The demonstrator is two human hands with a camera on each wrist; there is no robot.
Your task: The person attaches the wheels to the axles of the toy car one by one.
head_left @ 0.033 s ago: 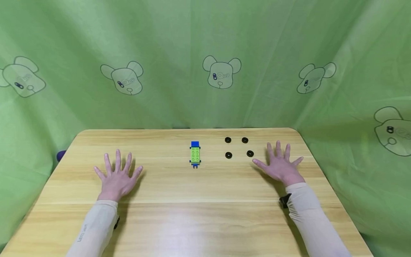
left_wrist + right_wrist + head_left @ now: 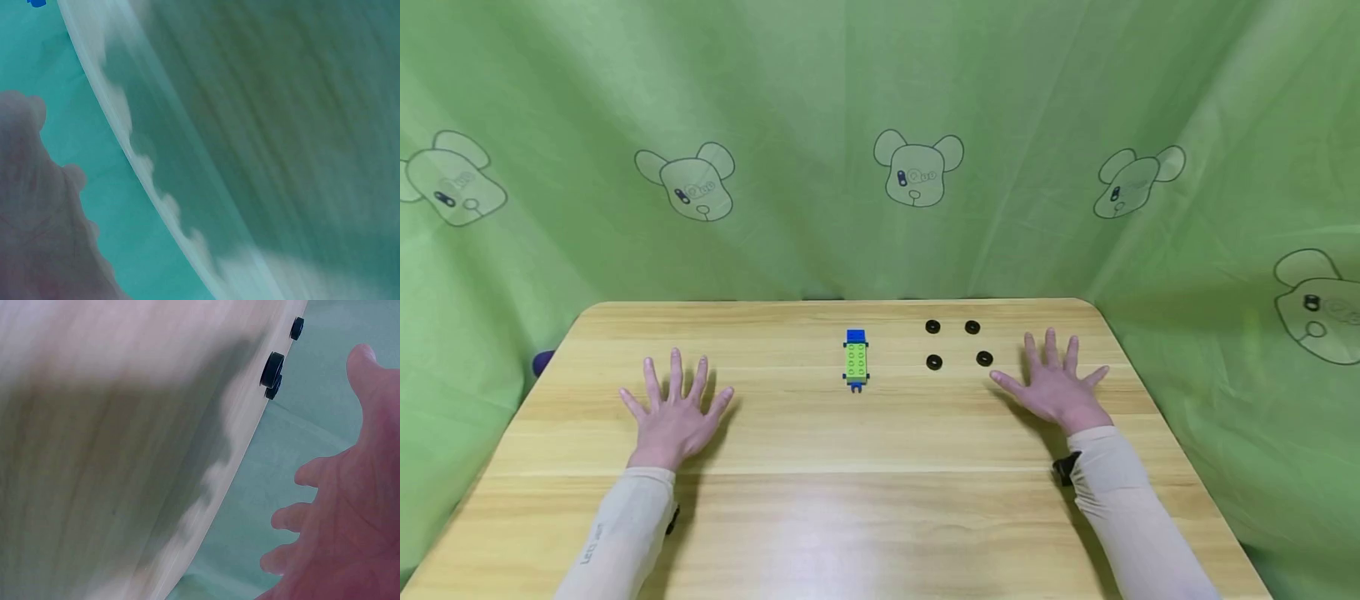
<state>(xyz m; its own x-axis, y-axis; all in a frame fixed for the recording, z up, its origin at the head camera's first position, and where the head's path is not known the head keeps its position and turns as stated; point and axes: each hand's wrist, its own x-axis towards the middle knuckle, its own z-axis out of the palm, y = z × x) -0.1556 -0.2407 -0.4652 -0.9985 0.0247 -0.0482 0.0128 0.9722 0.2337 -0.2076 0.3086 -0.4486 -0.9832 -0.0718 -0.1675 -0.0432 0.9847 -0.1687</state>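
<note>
Left hand (image 2: pixel 672 421), right hand (image 2: pixel 1057 392): fingers (image 2: pixel 676 377) being held spread!
Brick assembly (image 2: pixel 856 360): being borne by the desk (image 2: pixel 790 442), between them.
Black rings (image 2: pixel 979 360): scattering being risked, should one be brushed by the right thumb (image 2: pixel 1009 383).

There's the toy-brick chassis (image 2: pixel 856 363), lime-green with blue ends, dark pegs poking from both sides, sitting studs-up on the surface (image 2: pixel 782 417)! Over to its right, four black wheels (image 2: pixel 929 363) lie flat, apart, in a loose square.
</note>
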